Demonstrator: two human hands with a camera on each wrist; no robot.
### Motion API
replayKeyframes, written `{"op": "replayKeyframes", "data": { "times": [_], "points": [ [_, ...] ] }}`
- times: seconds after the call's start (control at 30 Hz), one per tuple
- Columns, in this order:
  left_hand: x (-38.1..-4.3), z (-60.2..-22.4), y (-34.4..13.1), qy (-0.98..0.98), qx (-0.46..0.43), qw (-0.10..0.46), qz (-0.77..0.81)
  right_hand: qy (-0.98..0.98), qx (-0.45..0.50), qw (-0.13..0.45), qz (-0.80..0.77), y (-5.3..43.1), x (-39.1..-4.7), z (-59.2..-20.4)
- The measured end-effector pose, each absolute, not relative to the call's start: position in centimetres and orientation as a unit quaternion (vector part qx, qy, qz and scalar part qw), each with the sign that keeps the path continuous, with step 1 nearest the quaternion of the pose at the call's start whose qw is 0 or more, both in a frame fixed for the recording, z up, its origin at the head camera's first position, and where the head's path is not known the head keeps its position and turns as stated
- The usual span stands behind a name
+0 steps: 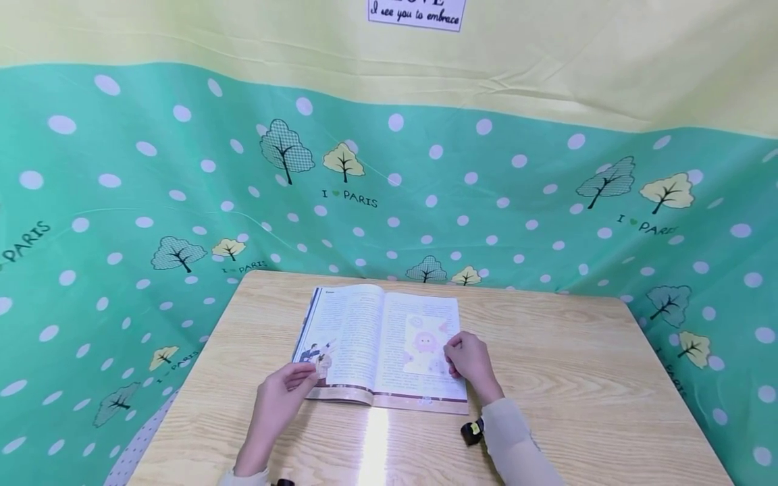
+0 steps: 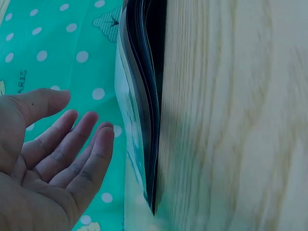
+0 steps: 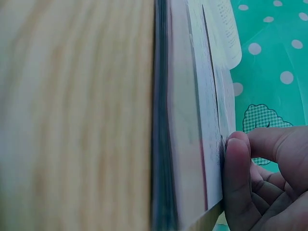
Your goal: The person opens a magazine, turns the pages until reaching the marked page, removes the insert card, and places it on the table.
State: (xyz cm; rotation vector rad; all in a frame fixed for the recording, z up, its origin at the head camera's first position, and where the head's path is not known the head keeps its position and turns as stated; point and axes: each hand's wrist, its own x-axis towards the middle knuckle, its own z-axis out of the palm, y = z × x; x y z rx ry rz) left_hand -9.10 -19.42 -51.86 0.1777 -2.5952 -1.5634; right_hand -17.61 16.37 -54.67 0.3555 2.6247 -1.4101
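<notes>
An open magazine (image 1: pixel 355 337) lies on the wooden table, with printed text on both pages and a small picture at the lower left. On its right page rests a pale card (image 1: pixel 423 361) with a pink cartoon figure. My right hand (image 1: pixel 469 361) pinches this card's right edge between thumb and index finger; in the right wrist view the fingertips of the right hand (image 3: pixel 262 178) meet at the edge. By the magazine's lower left corner is my left hand (image 1: pixel 282 395). In the left wrist view the left hand (image 2: pixel 57 163) has relaxed fingers apart, with nothing between them.
The wooden table (image 1: pixel 565 378) extends on both sides of the magazine. A green dotted cloth (image 1: pixel 365 236) with tree prints hangs behind and beside it. Near the right cuff sits a small black device (image 1: pixel 471 432). Bright glare falls on the table below the magazine.
</notes>
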Motion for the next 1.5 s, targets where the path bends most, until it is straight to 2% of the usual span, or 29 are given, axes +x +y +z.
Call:
{"op": "replayKeyframes", "data": {
  "times": [0.57, 0.9, 1.2, 1.5],
  "points": [
    [-9.7, -51.2, -15.8, -0.864, -0.015, 0.061, -0.5, 0.889, 0.089, 0.1, -0.437, 16.8, -17.9, -54.4],
    [-9.6, -50.9, -15.6, -0.868, -0.023, 0.061, -0.491, 0.906, 0.068, 0.064, -0.413, 16.9, -17.4, -54.0],
    [-9.5, -50.8, -15.7, -0.865, -0.018, 0.055, -0.498, 0.891, 0.067, 0.039, -0.447, 17.5, -17.2, -54.1],
    [-9.5, -50.9, -15.7, -0.865, -0.027, 0.056, -0.498, 0.833, 0.094, 0.071, -0.54, 17.7, -17.1, -54.1]
  ]
}}
